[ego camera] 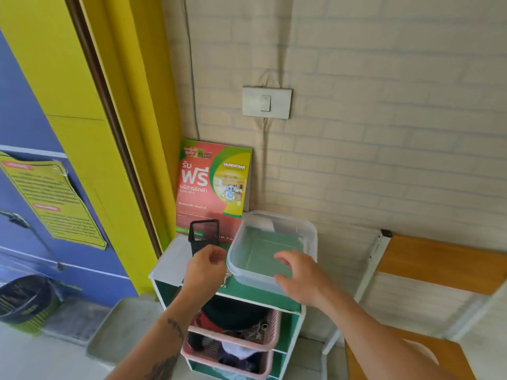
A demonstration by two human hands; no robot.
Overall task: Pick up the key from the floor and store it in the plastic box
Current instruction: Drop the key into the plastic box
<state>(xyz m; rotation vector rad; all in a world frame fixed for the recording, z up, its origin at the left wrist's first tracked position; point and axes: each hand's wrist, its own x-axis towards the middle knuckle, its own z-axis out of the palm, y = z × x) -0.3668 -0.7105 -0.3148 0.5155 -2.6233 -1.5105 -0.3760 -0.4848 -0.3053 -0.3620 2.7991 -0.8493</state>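
A clear plastic box (307,231) without a lid stands on top of a small white and green shelf unit (170,261). My left hand (204,270) is closed just left of the box's near corner, and a small metal key (225,279) dangles below its fingers, outside the box. My right hand (301,275) rests on the box's near right rim with fingers curled loosely over the edge. The box looks empty inside.
A black mesh pen cup (204,234) stands left of the box, with a red and green poster (214,185) leaning behind it. Pink baskets (271,333) fill the shelves below. A wooden bench (439,264) is at right, a lined bin (24,297) at far left.
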